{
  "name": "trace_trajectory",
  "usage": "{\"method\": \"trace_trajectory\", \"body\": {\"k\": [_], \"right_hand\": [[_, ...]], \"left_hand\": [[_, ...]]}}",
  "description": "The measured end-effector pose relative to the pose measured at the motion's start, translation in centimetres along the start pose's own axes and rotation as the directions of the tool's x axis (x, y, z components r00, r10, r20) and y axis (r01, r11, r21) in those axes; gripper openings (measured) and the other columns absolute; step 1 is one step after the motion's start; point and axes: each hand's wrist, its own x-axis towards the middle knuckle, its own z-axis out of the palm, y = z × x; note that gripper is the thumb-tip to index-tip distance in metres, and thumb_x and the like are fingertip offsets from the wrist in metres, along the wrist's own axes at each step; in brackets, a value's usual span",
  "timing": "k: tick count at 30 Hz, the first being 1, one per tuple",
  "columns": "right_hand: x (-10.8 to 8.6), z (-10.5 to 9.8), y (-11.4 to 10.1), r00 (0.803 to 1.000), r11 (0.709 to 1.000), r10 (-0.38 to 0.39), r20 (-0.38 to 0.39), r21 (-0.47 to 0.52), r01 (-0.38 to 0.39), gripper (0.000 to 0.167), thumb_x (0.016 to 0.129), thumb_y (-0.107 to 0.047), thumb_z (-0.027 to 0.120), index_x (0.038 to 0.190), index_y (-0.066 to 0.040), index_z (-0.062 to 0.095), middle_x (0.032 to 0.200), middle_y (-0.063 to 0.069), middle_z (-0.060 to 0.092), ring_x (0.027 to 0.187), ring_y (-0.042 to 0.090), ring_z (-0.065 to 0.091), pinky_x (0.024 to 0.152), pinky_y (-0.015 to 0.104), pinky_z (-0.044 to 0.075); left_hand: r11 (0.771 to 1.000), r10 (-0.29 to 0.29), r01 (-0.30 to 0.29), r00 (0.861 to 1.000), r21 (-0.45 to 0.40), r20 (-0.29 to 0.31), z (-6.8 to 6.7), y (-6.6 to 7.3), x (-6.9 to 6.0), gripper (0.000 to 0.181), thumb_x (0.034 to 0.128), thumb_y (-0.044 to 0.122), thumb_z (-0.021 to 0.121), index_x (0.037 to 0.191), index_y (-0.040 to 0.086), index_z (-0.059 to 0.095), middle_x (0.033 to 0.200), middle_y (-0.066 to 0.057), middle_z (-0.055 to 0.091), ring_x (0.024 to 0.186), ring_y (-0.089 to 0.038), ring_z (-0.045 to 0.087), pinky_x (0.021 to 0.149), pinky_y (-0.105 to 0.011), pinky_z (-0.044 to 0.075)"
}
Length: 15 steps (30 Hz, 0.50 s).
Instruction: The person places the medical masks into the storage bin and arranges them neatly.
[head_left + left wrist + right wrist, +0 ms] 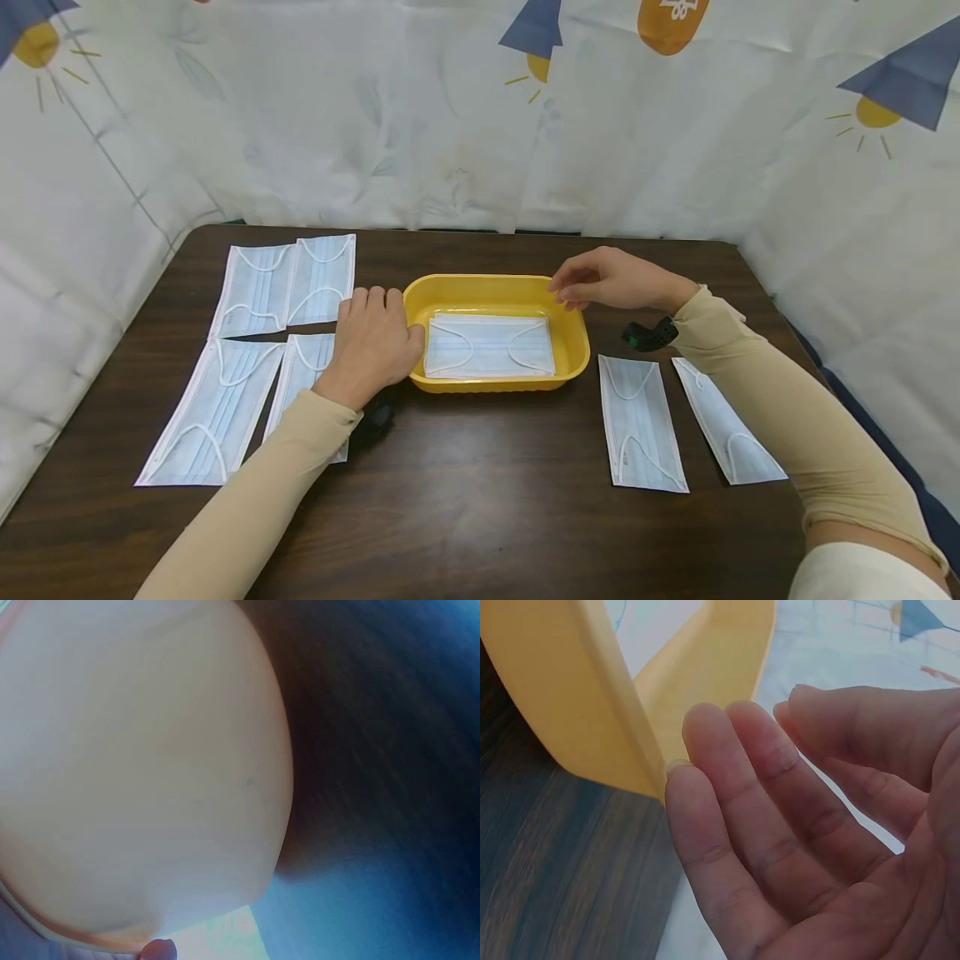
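A yellow plastic tray (495, 386) stands mid-table. Light-blue face masks (491, 346) lie stacked flat inside it. My left hand (375, 342) is at the tray's left side, fingers curled down outside and thumb over the rim; it appears to grip the edge, though its fingertips are hidden. A sleeve (150, 765) fills most of the left wrist view, with one fingertip (159, 950) low in it. At the tray's far right corner, my right hand (611, 279) has loosely bent fingers (720, 761) close to the rim. Its thumb stands apart, and nothing is held.
Several face masks (217, 408) lie in two rows on the left, partly under the left arm. Two more masks, one upright (643, 425) and one slanted (727, 425), lie on the right. The dark wooden table (480, 500) ends at a patterned curtain (450, 125).
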Motion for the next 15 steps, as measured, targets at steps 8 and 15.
{"method": "trace_trajectory", "body": {"k": [8,15], "right_hand": [[-1.2,-0.2,1.0,0.999,1.0,0.012,-0.041,0.023,-0.011,0.025,0.103,-0.019,0.063,0.124,-0.007,0.069,0.113,0.011,0.075,0.097,0.024,0.072,0.089,0.038,0.061],[-2.2,-0.2,1.5,0.997,0.998,0.01,-0.078,0.054,-0.006,0.024,0.102,-0.019,0.064,0.122,-0.006,0.07,0.114,0.011,0.076,0.098,0.021,0.072,0.086,0.032,0.06]], "left_hand": [[1.0,-0.001,0.001,1.0,0.0,-0.001,0.0,0.0,0.0,0.033,0.0915,0.023,0.046,0.097,-0.007,0.056,0.086,-0.02,0.051,0.088,-0.038,0.044,0.077,-0.049,0.037],[1.0,-0.005,0.005,1.0,0.002,0.019,0.0,0.0,0.1,0.034,0.0923,0.024,0.046,0.099,-0.008,0.056,0.087,-0.02,0.051,0.089,-0.038,0.043,0.078,-0.048,0.036]]}}
